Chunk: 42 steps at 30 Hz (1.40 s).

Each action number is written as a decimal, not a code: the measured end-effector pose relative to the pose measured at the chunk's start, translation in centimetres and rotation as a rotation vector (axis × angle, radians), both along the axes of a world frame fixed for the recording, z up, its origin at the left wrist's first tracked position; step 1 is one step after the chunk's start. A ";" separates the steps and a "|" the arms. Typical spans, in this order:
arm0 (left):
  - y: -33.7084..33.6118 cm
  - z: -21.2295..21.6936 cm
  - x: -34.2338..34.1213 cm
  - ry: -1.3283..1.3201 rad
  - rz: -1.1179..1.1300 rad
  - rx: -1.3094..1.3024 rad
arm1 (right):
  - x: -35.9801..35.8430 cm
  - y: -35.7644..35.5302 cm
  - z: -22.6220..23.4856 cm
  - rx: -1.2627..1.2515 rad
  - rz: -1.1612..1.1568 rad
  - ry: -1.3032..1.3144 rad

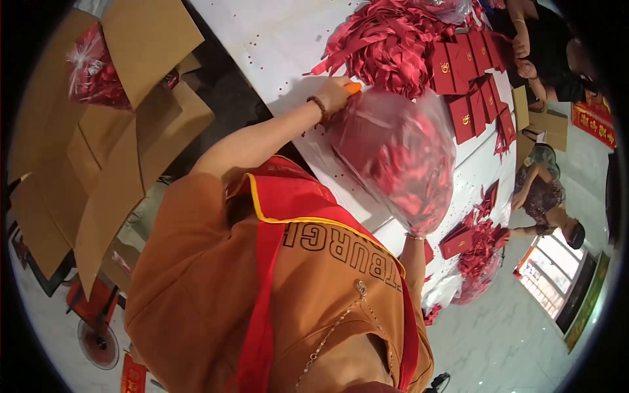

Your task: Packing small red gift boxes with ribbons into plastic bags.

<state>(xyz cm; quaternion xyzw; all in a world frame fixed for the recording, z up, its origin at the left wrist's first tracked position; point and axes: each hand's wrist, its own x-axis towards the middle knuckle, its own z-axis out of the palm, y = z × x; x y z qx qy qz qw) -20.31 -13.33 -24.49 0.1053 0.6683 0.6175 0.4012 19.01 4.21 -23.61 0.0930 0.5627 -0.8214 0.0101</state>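
A large clear plastic bag (393, 157) full of red ribbon-like pieces stands tilted over the table's near edge. My left hand (336, 97) is closed at the bag's upper left edge. Something small and orange (353, 87) shows at its fingertips; I cannot tell whether it is a finger cover or a tool. At the bag's lower end, my right wrist (415, 237) shows with a thin bracelet, while the right hand's fingers are hidden by the bag. Just beyond the bag lies a heap of loose red ribbons (393, 46).
Red booklets (462, 118) with gold marks lie in rows on the white table (262, 29). Opened cardboard boxes (108, 164) and a bag of red items (98, 72) are at left. At right, a co-worker (544, 183) handles another red pile (481, 242); another person (540, 49) stands at the far side.
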 end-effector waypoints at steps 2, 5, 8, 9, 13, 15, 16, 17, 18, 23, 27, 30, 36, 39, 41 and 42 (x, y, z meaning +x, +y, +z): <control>0.0 2.0 0.4 -0.411 -0.002 0.179 | -0.3 0.2 0.0 0.026 0.008 -0.030; -1.0 2.7 0.0 -0.693 -0.196 0.465 | -0.1 -0.4 0.3 0.049 0.028 -0.064; -1.2 1.8 0.5 -0.897 -0.146 0.596 | 0.4 -0.2 1.0 0.056 0.048 -0.075; -1.5 2.3 0.7 -0.709 -0.146 0.545 | 0.3 0.0 1.0 0.058 0.050 -0.074; -1.0 0.7 1.4 -0.566 -0.118 0.451 | -0.4 0.0 1.1 0.070 0.070 -0.064; -0.8 -1.0 1.4 0.093 -0.169 0.314 | -0.5 -0.8 0.9 0.079 0.087 -0.053; -0.9 -0.7 1.2 0.093 -0.173 0.316 | -0.8 -0.7 0.7 0.084 0.087 -0.050; -1.0 0.3 0.5 0.551 -0.224 0.176 | -0.8 -0.7 0.6 0.089 0.089 -0.048; -1.4 1.3 -0.2 1.006 -0.267 0.024 | -0.7 -0.1 0.9 0.093 0.091 -0.046; -3.2 0.4 -0.7 0.921 -0.100 -0.224 | -1.3 -0.7 1.0 0.114 0.114 -0.022; -0.6 8.3 0.1 0.499 0.001 0.536 | -1.5 -0.5 1.0 0.145 0.079 -0.025; 0.7 9.0 1.6 0.546 -0.259 0.626 | -2.7 0.3 0.6 0.168 0.045 -0.017; 0.4 10.4 -1.4 0.417 -0.508 0.443 | -2.6 1.4 1.0 0.146 -0.024 -0.012; 3.3 15.3 1.4 1.248 -0.383 0.534 | -2.7 1.4 0.8 0.133 -0.062 -0.003; 3.3 14.6 3.4 1.398 -0.560 0.397 | -2.3 1.5 1.2 0.135 -0.083 0.017; 3.7 14.1 4.1 1.541 -0.718 0.251 | -3.9 1.9 0.2 0.142 -0.098 0.029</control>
